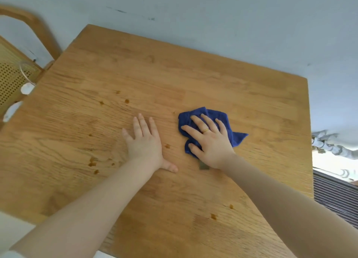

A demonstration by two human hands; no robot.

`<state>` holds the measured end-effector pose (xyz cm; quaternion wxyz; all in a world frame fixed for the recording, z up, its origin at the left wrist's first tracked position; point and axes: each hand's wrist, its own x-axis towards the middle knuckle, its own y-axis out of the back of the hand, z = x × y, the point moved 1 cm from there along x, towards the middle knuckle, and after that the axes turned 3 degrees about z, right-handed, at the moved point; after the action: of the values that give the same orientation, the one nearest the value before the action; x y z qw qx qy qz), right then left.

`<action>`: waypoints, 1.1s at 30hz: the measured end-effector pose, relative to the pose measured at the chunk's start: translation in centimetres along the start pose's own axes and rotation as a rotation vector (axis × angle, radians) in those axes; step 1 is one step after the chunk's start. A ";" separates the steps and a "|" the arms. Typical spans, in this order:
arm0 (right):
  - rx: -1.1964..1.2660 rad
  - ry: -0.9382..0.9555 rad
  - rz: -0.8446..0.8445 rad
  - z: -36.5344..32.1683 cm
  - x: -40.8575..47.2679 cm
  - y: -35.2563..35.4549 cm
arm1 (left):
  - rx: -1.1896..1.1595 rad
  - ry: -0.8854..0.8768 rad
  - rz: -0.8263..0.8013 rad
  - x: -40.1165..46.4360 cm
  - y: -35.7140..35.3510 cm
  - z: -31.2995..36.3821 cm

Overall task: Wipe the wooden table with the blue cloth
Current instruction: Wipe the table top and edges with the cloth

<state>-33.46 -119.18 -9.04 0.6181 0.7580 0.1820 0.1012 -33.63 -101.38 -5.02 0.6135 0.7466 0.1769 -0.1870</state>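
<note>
right hand flat on blue cloth

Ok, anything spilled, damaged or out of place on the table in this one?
Yes: brown drips dot the wooden table, mostly beyond and left of the flat left hand, plus two near the front edge. The right hand presses the blue cloth away from them.
</note>
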 end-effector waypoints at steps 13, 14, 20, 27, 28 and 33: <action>0.031 -0.036 0.069 -2.5 3.7 -0.6 | -0.163 0.031 -0.020 -0.7 -1.0 -0.9; 0.026 0.020 0.057 -2.7 3.1 -0.6 | -0.193 0.018 -0.018 -0.7 -1.0 -1.1; 0.031 -0.146 0.013 -1.3 8.7 0.3 | -0.311 -0.075 0.036 -0.9 -0.5 -4.2; 0.080 -0.147 0.063 -7.6 7.1 -1.4 | -0.375 -0.099 0.058 -0.5 -0.9 -9.6; 0.082 -0.083 0.071 -8.3 6.1 -1.6 | -0.356 -0.130 0.062 -0.2 -0.7 -10.1; 0.056 -0.020 0.049 -7.6 6.7 -1.5 | -0.240 -0.228 0.070 2.2 -0.1 -12.7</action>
<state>-30.42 -109.42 -9.35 0.5958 0.7802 0.1599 0.1037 -30.96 -88.85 -3.91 0.7205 0.6476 0.1010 -0.2263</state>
